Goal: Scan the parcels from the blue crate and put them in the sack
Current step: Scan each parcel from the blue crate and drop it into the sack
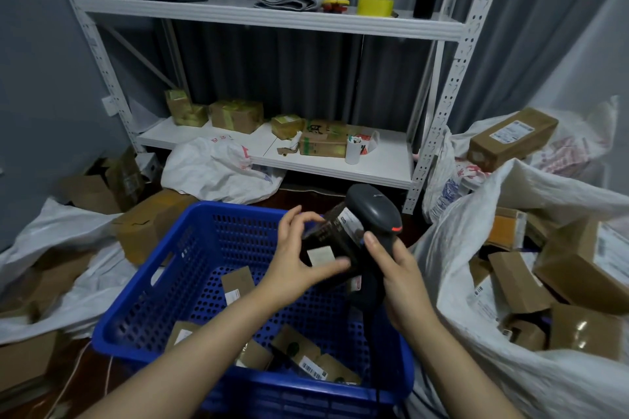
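Note:
My left hand [301, 257] grips a dark parcel [335, 240] with white labels, held above the blue crate [177, 286]. My right hand [398, 279] grips the handle of a black barcode scanner [372, 211], whose head sits right over the parcel's far label. Several brown parcels [296, 349] lie on the crate's bottom. At the right the white sack [476, 333] gapes open, with several cardboard parcels [578, 269] inside.
A white metal shelf rack [265, 15] stands behind the crate, with boxes, a cup and yellow tape rolls on it. Another white sack [218, 168] lies under the lower shelf. Loose cardboard boxes [146, 224] and white sheeting fill the floor at the left.

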